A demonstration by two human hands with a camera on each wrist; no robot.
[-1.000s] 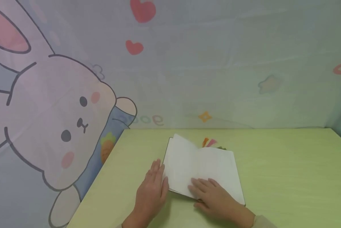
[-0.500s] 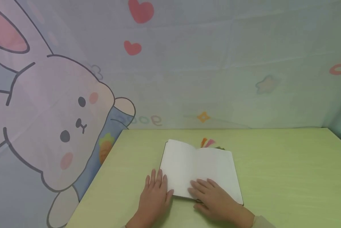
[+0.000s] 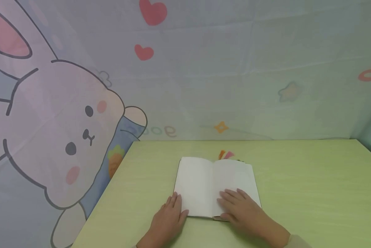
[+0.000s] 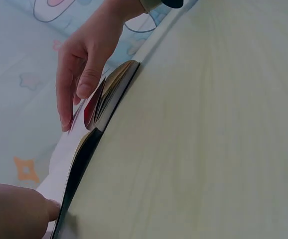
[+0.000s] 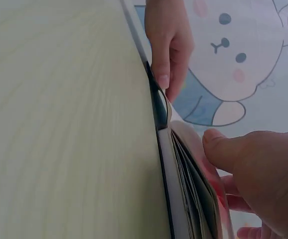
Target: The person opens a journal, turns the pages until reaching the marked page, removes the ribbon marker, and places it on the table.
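An open notebook (image 3: 196, 186) with blank white pages lies on the table in the head view. Its dark cover (image 4: 79, 162) shows along the near edge in the left wrist view. My left hand (image 3: 168, 218) rests at the notebook's lower left corner, fingers straight along the side and thumb at the page's edge. On the right page lies my right hand (image 3: 244, 212), its fingers stretched out and slightly spread. Beneath it, the right wrist view shows a thick stack of leaves (image 5: 194, 194) with gaps between them and a reddish sheet (image 5: 211, 177) near the top.
Orange and pink tassels (image 3: 226, 155) stick out past the notebook's far edge. The pale green table (image 3: 312, 186) reaches back to a cloth backdrop (image 3: 219, 69) printed with a large rabbit (image 3: 61, 113), hearts and stars.
The raised left leaf has come down flat and the notebook's left side sits slightly nearer. My left hand slid toward me along the edge; my right hand moved right, off the fold.
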